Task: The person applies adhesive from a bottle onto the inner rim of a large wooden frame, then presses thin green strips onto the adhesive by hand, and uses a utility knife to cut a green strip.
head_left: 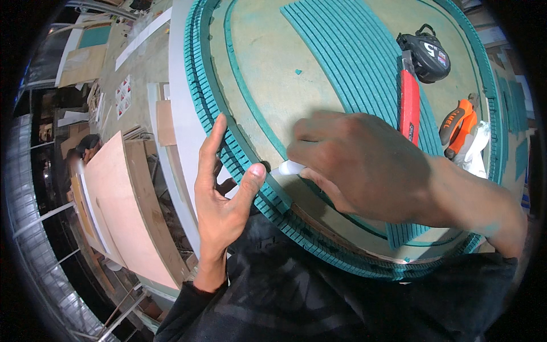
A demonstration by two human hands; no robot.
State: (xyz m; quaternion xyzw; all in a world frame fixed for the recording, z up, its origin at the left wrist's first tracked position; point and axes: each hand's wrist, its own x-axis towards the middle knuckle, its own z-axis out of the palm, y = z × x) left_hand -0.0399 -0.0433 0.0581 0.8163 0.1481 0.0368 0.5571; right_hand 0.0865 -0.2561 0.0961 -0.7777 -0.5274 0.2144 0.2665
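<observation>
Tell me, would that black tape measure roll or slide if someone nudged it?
The tape measure has a rounded case but seems to lie on its flat side on the round panel, so it would probably slide, not roll. It looks compact and likely heavy for its size.

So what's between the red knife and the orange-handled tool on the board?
Nothing: the head view shows bare board between the red knife and the orange-handled tool; the tape measure sits above them.

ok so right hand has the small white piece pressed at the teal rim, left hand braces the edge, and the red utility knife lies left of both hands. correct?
Not quite. The red utility knife lies to the right, above the right hand, beside the black tape measure. The head view shows it. The small white piece, teal rim and left hand are as stated.
</observation>
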